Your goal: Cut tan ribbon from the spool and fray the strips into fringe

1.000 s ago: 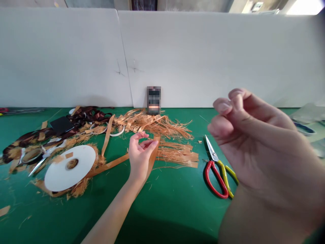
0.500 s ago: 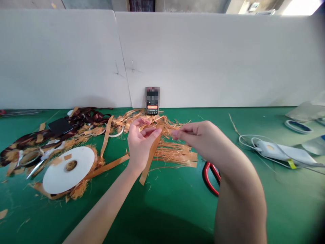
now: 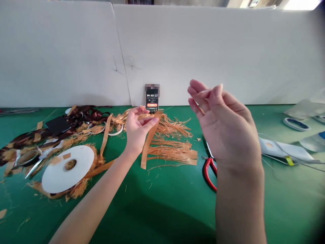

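My left hand [image 3: 138, 128] pinches the top of a flat orange ribbon strip [image 3: 148, 145], whose frayed end hangs down over the green mat. Behind that strip lies a heap of shredded orange ribbon fibres [image 3: 171, 152]. My right hand [image 3: 220, 117] is raised in the air above the mat, away from the heap, with its fingers curled loosely. A thin strand may sit at its fingertips, but it is too fine to tell.
Red-handled scissors [image 3: 209, 173] lie partly behind my right arm. A white ribbon spool [image 3: 67, 169] and dark brown ribbon [image 3: 81, 113] lie left. A phone [image 3: 152, 98] leans against the white board behind. A white device with cable [image 3: 281, 150] lies right.
My right hand has lifted off the fibres, rising up and to the right, and its fingers have spread a little. My left hand still holds the strip. The view has tilted slightly.
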